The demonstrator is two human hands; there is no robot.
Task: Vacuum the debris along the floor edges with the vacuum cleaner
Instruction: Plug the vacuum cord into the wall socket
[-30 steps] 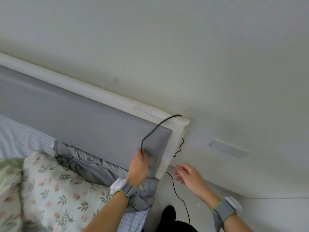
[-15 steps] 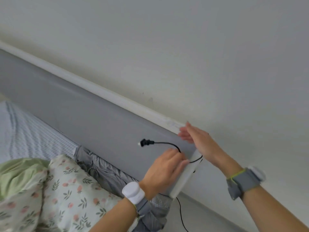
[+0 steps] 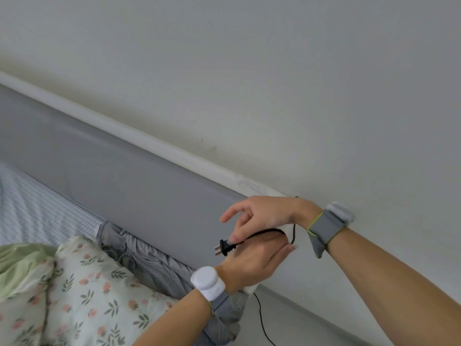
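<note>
Right hand pinched the black power cord just behind the two-pin plug, thumb and middle finger clamped on it, forefinger raised free. Half a second before, that hand lay flat on the top corner of the headboard; it had since come down to the cord. Left hand was under the cord, fingers extended towards the wall, palm side hidden; cannot tell whether it gripped anything. Earlier its fingers were bunched on the cord behind the plug. The plug pointed left with prongs bare, lower and further right than before.

The cord looped from the plug up over the headboard's end post, behind the right wrist, and showed again as a thin black line on the grey floor below. Vacuum cleaner itself out of view.

Grey padded headboard with white top rail ran diagonally against the white wall. Against it lay a rumpled grey pillow, a floral pillow, a green cover and a checked sheet. Both wrists wore grey bands with white pucks.
</note>
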